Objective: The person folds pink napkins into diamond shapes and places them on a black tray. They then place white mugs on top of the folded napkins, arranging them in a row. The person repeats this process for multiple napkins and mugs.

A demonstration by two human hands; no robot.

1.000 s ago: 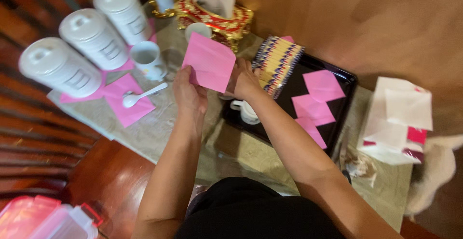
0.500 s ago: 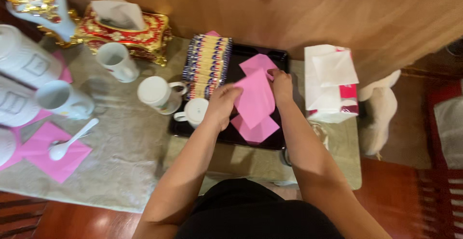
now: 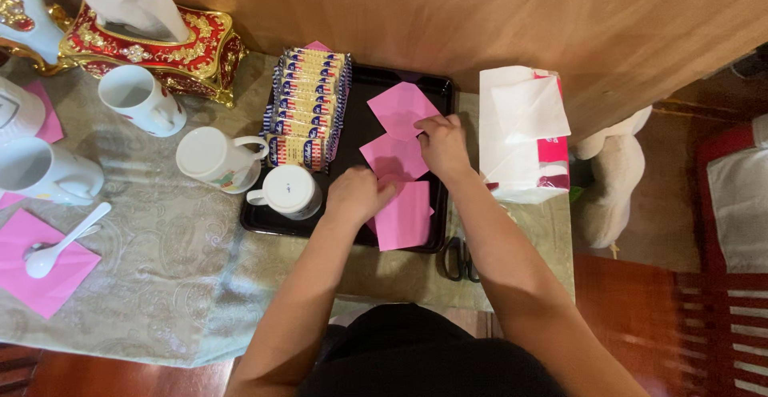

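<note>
We look down on both forearms reaching forward over a black tray (image 3: 352, 97). The left hand (image 3: 356, 195) lies knuckles up, fingers curled loosely and pressed flat on the nearest pink napkin (image 3: 404, 217), which hangs over the tray's near rim. The right hand (image 3: 442, 145) sits farther in, fingers bent and close together, tips on the edge of the middle pink napkin (image 3: 390, 157); we cannot tell whether it pinches or only presses. A third pink napkin (image 3: 398, 107) lies beyond, overlapping the middle one corner to corner. All three are thin, matte paper squares set diamond-wise. Also on the tray: a row of glossy striped sachets (image 3: 308, 105) and a white lidded mug (image 3: 286, 191). A patterned beige cloth (image 3: 160, 245) covers the table; scissors (image 3: 458, 257) lie just beside the tray.
</note>
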